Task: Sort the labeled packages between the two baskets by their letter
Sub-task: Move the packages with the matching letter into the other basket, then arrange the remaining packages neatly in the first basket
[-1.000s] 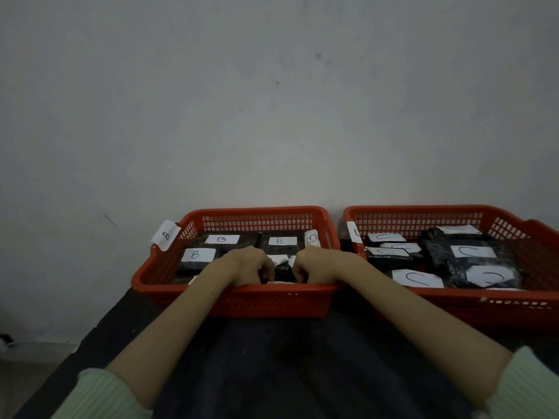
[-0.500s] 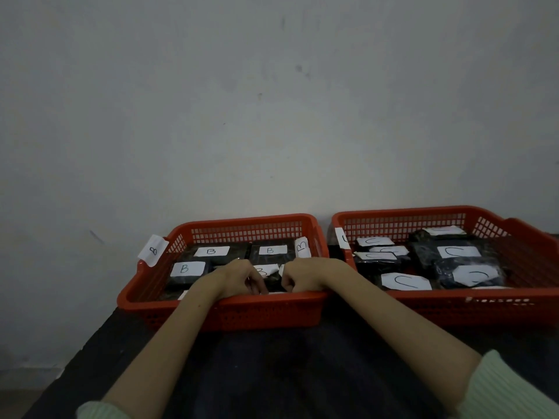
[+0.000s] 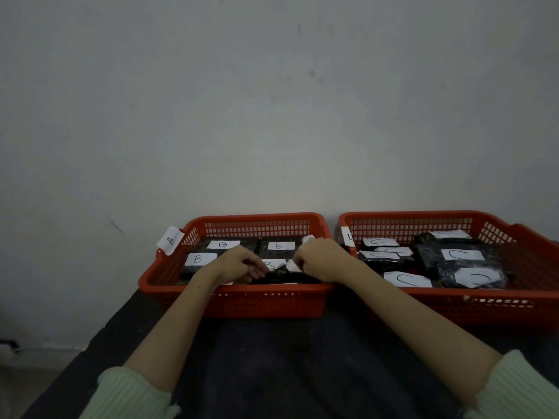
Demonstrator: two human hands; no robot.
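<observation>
Hands meet in the left red plastic basket (image 3: 169, 275): left hand (image 3: 239, 264) and right hand (image 3: 320, 258) both pinch a black B-labelled package (image 3: 279, 272) near its front edge.

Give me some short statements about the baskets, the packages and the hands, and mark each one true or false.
1. Both hands are in the left basket. True.
2. The tag on the left basket's corner reads C. False: it reads B.
3. The right basket holds packages labeled C. True.
4. The left hand rests on the dark cloth. False: it grips a package in the left basket.
5. The baskets are blue. False: both are red.
</observation>
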